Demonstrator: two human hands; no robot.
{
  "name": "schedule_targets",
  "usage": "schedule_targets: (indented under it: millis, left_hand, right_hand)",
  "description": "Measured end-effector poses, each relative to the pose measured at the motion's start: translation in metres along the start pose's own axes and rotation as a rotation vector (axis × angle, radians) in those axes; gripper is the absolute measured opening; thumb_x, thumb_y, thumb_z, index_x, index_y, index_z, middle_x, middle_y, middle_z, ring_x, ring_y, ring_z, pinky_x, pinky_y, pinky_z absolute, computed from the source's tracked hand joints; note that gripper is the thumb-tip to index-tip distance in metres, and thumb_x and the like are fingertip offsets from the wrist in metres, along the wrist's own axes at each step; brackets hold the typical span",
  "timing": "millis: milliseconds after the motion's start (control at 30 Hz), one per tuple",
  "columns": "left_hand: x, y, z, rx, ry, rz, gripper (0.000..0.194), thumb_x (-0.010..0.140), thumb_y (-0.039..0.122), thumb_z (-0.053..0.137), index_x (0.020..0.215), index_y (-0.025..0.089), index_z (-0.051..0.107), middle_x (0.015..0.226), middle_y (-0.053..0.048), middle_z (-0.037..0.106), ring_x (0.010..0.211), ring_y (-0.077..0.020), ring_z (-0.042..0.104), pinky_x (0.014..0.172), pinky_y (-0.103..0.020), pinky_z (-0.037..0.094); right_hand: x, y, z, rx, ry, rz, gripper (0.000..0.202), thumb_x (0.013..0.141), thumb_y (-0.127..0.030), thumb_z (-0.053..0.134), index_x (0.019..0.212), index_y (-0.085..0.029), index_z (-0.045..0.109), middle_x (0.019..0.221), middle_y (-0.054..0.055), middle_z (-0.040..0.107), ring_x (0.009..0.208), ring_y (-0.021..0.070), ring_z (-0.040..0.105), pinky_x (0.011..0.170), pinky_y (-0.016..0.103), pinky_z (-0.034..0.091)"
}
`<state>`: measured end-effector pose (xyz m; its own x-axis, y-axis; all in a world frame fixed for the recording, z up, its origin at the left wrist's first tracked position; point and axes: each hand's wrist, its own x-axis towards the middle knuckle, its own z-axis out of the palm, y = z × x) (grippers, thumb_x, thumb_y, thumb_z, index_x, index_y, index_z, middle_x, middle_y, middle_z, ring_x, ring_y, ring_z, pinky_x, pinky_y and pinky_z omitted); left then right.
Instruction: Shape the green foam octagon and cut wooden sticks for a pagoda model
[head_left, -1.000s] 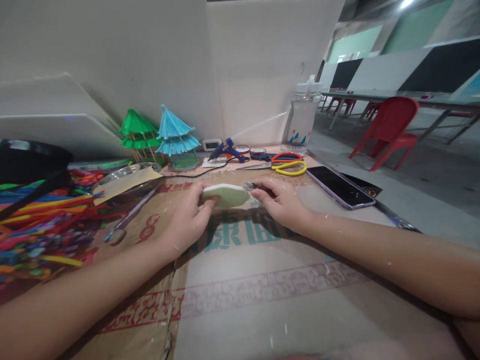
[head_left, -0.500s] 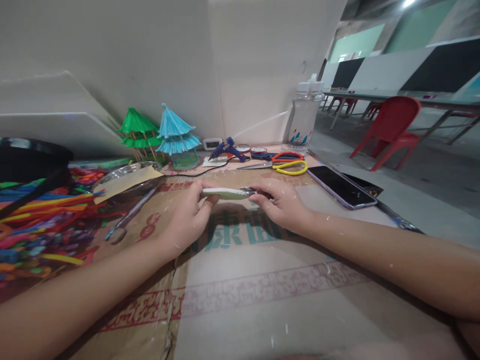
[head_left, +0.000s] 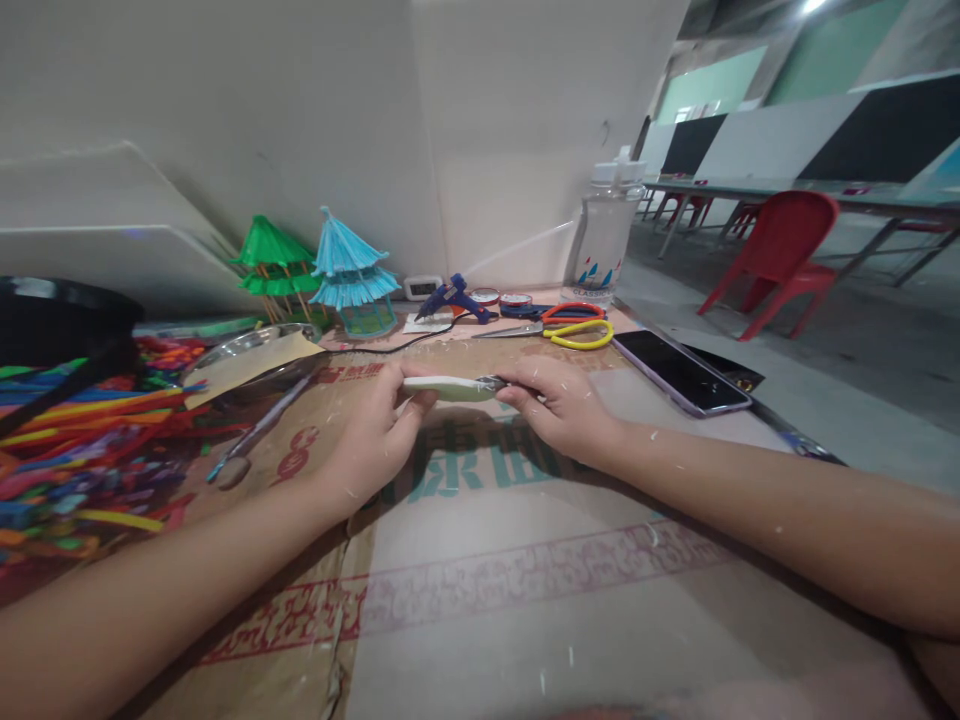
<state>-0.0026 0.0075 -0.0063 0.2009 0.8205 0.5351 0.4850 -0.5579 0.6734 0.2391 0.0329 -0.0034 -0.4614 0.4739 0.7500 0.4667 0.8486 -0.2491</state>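
A thin, pale green disc with a white edge (head_left: 448, 387) is held level above the cardboard-covered table (head_left: 465, 560). My left hand (head_left: 382, 430) pinches its left end between thumb and fingers. At its right end, my right hand (head_left: 559, 405) is closed on a small dark, shiny piece (head_left: 491, 382) that touches the disc. What exactly this small piece is cannot be made out.
Colourful strips (head_left: 82, 430) lie at left. Behind stand green (head_left: 274, 260) and blue (head_left: 349, 260) model huts, a glue gun (head_left: 456, 298), scissors (head_left: 577, 325) and a bottle (head_left: 606, 235). A phone (head_left: 679, 372) lies right; a red chair (head_left: 784, 250) stands beyond.
The view has shifted very slightly. Both hands keep their grip, and the disc is tilted a little differently, its right end slightly lower.
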Motion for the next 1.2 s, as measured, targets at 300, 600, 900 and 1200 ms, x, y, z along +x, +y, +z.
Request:
schedule_targets:
  millis: [300,600,900,1200]
  left_hand:
    - [0.0008,-0.0001,0.0001,-0.004,-0.007,-0.012,0.008,0.096,0.024,0.051,0.101,0.021,0.055,0.094,-0.003,0.063,0.085,-0.0174,0.061,0.075,-0.030,0.050]
    - [0.0023,-0.0002,0.0011,0.008,0.014,0.002,0.007,0.095,0.023,0.051,0.100,0.020,0.055,0.093,-0.002,0.065,0.085,-0.0178,0.061,0.074,-0.030,0.050]
    - [0.0017,0.0019,0.0007,0.035,0.007,0.050,0.009,0.095,0.021,0.051,0.101,0.020,0.056,0.097,-0.003,0.065,0.089,-0.0176,0.061,0.079,-0.030,0.050]
    - [0.0004,0.0019,0.0006,0.017,-0.006,0.018,0.009,0.095,0.023,0.050,0.102,0.020,0.056,0.097,-0.003,0.064,0.088,-0.0175,0.061,0.077,-0.030,0.049]
  right_hand:
    - [-0.0006,0.0013,0.0014,0.017,0.045,0.051,0.026,0.100,-0.033,0.052,0.100,-0.018,0.074,0.088,0.008,0.075,0.082,0.0205,0.068,0.075,0.034,0.054]
    - [-0.0015,0.0017,0.0009,-0.009,0.031,0.050,0.027,0.099,-0.036,0.052,0.103,-0.018,0.073,0.087,0.007,0.075,0.079,0.0199,0.067,0.072,0.034,0.053]
    - [-0.0005,-0.0004,0.0010,-0.027,0.050,-0.051,0.022,0.099,-0.031,0.054,0.099,-0.018,0.072,0.081,0.006,0.074,0.074,0.0185,0.064,0.069,0.032,0.050]
    - [0.0001,0.0001,0.0021,0.015,0.051,-0.017,0.025,0.100,-0.031,0.052,0.097,-0.018,0.073,0.082,0.006,0.075,0.077,0.0184,0.068,0.070,0.032,0.052]
